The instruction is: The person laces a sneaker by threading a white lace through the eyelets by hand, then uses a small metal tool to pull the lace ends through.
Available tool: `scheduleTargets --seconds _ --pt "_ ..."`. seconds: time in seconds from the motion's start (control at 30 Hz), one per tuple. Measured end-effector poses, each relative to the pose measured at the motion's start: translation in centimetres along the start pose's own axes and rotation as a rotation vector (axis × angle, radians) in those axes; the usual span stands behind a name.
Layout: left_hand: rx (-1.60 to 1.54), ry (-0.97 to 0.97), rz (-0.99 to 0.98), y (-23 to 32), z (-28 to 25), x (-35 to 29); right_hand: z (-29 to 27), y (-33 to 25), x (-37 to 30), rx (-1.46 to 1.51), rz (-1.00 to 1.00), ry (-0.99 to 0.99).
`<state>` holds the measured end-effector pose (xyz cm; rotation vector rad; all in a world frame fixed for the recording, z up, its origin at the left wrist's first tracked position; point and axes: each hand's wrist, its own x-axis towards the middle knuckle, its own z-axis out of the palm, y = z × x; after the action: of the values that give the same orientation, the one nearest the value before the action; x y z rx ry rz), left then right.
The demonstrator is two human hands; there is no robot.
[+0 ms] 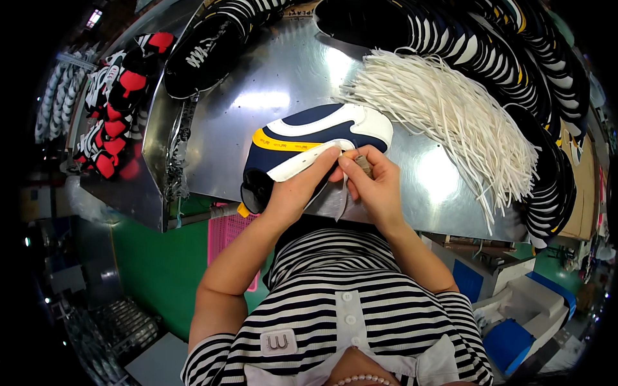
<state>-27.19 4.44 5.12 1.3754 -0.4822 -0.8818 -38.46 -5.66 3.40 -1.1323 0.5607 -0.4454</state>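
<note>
Navy-and-white shoe upper (283,159) laid on metal table (215,138); its edge gripped by left hand (300,188), apparently for steadiness. White lace (345,192) seemingly pinched there by right hand (378,184). Lace bundle (444,119) laid right of upper, presumably for easy reach.

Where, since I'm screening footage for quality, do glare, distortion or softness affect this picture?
Head view: white glare patches on the metal table, one beside the white laces; head view: fisheye curving and black corners toward the rim; head view: shoe upper and both hands fairly clear, though far-left background is dim and soft.
</note>
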Motion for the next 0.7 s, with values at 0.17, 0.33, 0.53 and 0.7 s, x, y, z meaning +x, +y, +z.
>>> scheduleTargets --seconds 0.17,0.33,0.53,0.7 --pt "0.023 0.063 0.011 -0.6 -0.1 -0.4 -0.5 -0.3 -1.4 -0.189 -0.117 -0.034" --pt "0.065 0.061 0.033 -0.5 0.4 -0.5 -1.3 -1.5 -1.6 -0.346 -0.184 -0.051" --pt "0.064 0.092 -0.015 -0.5 0.3 -0.6 -1.5 -1.4 -1.4 -0.285 -0.15 -0.084" --pt "0.039 0.053 -0.049 -0.4 -0.2 -0.5 -1.2 -1.0 -1.4 -0.237 -0.142 -0.07"
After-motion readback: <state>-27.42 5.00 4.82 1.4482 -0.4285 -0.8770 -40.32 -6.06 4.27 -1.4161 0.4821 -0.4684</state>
